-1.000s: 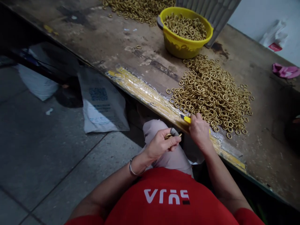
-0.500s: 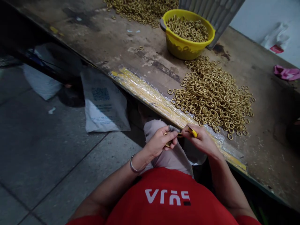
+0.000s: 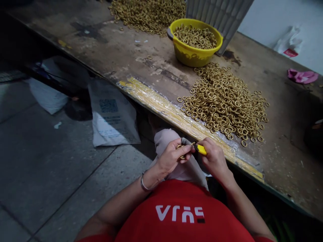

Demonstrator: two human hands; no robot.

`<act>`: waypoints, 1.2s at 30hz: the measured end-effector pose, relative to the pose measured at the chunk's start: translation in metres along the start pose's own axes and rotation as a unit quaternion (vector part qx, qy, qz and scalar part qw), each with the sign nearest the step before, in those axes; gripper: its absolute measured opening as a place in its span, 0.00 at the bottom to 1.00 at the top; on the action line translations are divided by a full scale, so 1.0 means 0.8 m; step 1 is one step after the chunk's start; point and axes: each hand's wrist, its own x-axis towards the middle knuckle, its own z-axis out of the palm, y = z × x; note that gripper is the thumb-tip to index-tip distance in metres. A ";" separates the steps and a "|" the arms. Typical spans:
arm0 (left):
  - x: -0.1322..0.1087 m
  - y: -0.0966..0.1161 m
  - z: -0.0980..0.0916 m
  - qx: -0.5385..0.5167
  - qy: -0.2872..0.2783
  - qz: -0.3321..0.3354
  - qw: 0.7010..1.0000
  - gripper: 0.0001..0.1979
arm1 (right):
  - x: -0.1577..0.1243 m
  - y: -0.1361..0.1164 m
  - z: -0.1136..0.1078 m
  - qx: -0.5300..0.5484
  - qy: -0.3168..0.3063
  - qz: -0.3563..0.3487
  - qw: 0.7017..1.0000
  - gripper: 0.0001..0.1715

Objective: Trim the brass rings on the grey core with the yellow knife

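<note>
My left hand is closed around several gold-coloured metal rings, over my lap by the table edge. A dark grey wrap covers one of its fingers. My right hand grips a small tool with a yellow handle and a dark front end. That end meets the ring at my left fingertips; its working tip is too small to make out. Just beyond my hands, a large heap of the same rings lies on the table.
On the worn wooden table stands a yellow basin filled with rings, beside a grey ribbed crate. Another ring heap lies further back. Yellow tape lines the near edge. A printed white sack stands on the floor.
My right hand has turned, so the yellow handle now points towards my left hand and its dark end is at the ring. The view has shifted slightly.
</note>
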 end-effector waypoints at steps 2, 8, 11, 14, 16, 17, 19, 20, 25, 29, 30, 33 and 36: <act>0.000 -0.004 0.002 0.015 -0.002 0.012 1.000 0.18 | -0.006 0.000 0.004 -0.041 -0.007 0.015 0.999 0.15; 0.002 -0.011 -0.005 0.164 -0.024 0.067 0.984 0.14 | -0.006 -0.009 0.010 -0.119 -0.022 0.051 0.991 0.12; 0.001 -0.004 -0.007 0.275 -0.021 0.121 0.954 0.10 | -0.003 -0.010 0.013 -0.153 -0.023 0.055 0.986 0.10; -0.009 0.009 0.000 0.339 -0.038 0.178 0.923 0.06 | -0.002 0.006 0.007 -0.204 -0.031 0.094 0.974 0.11; -0.018 0.016 0.009 0.351 -0.096 0.204 0.909 0.06 | -0.004 0.027 -0.002 -0.252 -0.020 0.164 0.953 0.13; -0.020 0.017 0.013 0.354 -0.135 0.211 0.901 0.06 | -0.006 0.039 -0.008 -0.267 -0.011 0.193 0.944 0.13; -0.017 0.013 0.019 0.379 -0.182 0.200 0.885 0.07 | -0.008 0.060 -0.019 -0.255 0.038 0.186 0.948 0.13; -0.010 0.007 0.020 0.404 -0.176 0.194 0.876 0.08 | -0.008 0.068 -0.022 -0.241 0.053 0.169 0.954 0.14; 0.036 -0.036 0.020 0.533 -0.146 0.183 0.813 0.05 | 0.009 0.078 -0.011 -0.224 0.043 0.135 0.964 0.17; 0.049 -0.056 0.022 0.624 -0.175 0.200 0.735 0.10 | 0.026 0.080 0.001 -0.260 0.002 0.172 0.950 0.16; 0.048 -0.058 0.021 0.627 -0.177 0.208 0.729 0.12 | 0.028 0.082 0.002 -0.257 -0.005 0.175 0.950 0.16; 0.046 -0.058 0.017 0.567 -0.154 0.190 0.787 0.10 | 0.028 0.089 -0.006 -0.185 0.012 0.156 0.970 0.11; 0.050 -0.046 0.013 0.416 -0.071 0.117 0.899 0.08 | 0.025 0.092 -0.020 -0.028 0.030 0.129 0.991 0.10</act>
